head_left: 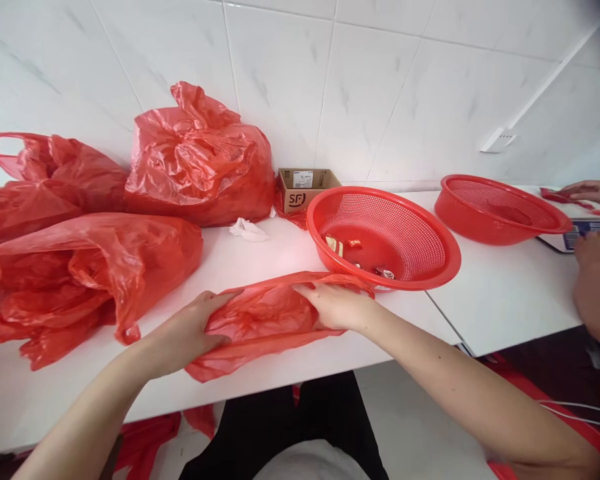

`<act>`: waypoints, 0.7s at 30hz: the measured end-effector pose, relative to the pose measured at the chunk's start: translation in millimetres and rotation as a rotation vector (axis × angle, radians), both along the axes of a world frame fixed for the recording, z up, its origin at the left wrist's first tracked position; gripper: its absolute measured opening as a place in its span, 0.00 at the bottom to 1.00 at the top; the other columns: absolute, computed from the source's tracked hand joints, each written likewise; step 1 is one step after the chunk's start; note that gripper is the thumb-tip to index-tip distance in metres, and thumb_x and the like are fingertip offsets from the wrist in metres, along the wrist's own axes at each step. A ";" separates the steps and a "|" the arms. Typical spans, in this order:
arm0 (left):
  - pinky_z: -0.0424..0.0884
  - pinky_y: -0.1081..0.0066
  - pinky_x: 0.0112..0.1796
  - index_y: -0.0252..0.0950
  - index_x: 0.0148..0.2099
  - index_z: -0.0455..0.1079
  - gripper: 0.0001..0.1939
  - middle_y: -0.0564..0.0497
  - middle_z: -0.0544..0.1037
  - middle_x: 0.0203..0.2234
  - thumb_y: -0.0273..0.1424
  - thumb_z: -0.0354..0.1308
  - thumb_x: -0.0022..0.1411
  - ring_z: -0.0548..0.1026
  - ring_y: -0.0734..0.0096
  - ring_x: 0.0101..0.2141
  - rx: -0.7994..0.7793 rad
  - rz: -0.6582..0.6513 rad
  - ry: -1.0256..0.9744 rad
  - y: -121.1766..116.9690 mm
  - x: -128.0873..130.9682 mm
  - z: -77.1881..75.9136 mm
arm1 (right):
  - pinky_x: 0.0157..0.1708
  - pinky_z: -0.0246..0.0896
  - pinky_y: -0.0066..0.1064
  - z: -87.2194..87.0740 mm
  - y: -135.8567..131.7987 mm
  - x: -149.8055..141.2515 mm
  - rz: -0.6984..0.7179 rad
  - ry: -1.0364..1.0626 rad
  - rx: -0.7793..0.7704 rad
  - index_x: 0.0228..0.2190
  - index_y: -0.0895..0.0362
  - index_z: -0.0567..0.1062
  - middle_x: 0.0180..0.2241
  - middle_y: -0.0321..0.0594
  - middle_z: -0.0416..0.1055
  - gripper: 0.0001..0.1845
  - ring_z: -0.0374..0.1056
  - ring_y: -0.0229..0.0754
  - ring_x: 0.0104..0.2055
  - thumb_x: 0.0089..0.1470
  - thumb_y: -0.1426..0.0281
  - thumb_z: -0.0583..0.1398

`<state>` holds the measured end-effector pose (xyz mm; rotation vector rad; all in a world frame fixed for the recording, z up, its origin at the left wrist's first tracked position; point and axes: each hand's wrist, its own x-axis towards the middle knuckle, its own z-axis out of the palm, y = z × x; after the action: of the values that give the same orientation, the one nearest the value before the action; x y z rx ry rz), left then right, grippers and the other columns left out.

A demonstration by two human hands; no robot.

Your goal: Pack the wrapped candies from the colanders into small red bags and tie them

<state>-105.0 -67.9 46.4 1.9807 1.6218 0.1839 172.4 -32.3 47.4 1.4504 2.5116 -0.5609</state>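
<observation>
A thin red plastic bag lies on the white table in front of me, its mouth spread wide. My left hand grips it at the left end, fingers and thumb spread around the opening's edge. At the other end my right hand holds the bag, with its fingertips reaching into the mouth. Just beyond my right hand stands a red plastic basket with perforated sides. A few small wrapped pieces lie at its bottom.
Large red bags fill the table's left and back. A small SF cardboard box and a crumpled white tissue sit behind. To the right are a second red basket, a scale and another person's hands.
</observation>
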 end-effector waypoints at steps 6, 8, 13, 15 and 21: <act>0.65 0.58 0.58 0.54 0.67 0.56 0.33 0.51 0.63 0.65 0.37 0.58 0.61 0.64 0.55 0.62 0.098 0.023 -0.224 -11.4 -13.1 -5.4 | 0.48 0.67 0.47 24.7 -16.8 -5.4 0.010 0.061 0.017 0.66 0.52 0.57 0.64 0.54 0.57 0.39 0.64 0.61 0.58 0.55 0.68 0.61; 0.63 0.56 0.60 0.53 0.64 0.62 0.30 0.53 0.64 0.65 0.42 0.59 0.61 0.62 0.54 0.64 0.037 0.170 -0.487 -15.3 -14.4 -10.4 | 0.53 0.64 0.45 50.8 -26.2 -4.9 0.103 0.223 0.049 0.63 0.53 0.62 0.62 0.49 0.62 0.30 0.63 0.54 0.60 0.60 0.68 0.57; 0.71 0.61 0.56 0.48 0.63 0.65 0.28 0.54 0.64 0.65 0.41 0.58 0.61 0.63 0.50 0.63 -0.206 0.507 -1.078 -25.7 -9.7 -31.8 | 0.46 0.66 0.32 102.8 12.9 11.6 0.009 0.521 0.287 0.54 0.51 0.71 0.48 0.38 0.75 0.18 0.72 0.39 0.47 0.65 0.67 0.53; 0.68 0.62 0.58 0.48 0.65 0.63 0.28 0.55 0.62 0.66 0.39 0.55 0.63 0.61 0.51 0.64 -0.219 0.506 -1.162 -29.7 -5.3 -40.5 | 0.45 0.65 0.32 97.4 49.1 24.7 -0.163 0.414 0.406 0.51 0.54 0.73 0.44 0.39 0.76 0.17 0.72 0.40 0.44 0.62 0.71 0.54; 0.70 0.57 0.56 0.48 0.69 0.56 0.36 0.51 0.60 0.67 0.41 0.58 0.61 0.60 0.44 0.64 -0.325 0.486 -1.249 -39.3 10.4 -51.3 | 0.33 0.63 0.26 32.7 99.8 56.0 -0.283 0.327 0.185 0.33 0.61 0.78 0.30 0.38 0.75 0.06 0.72 0.35 0.30 0.54 0.72 0.62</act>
<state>-94.6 -107.3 -4.8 0.7975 1.0851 1.0217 228.4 67.5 80.1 1.9450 2.6766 -0.6749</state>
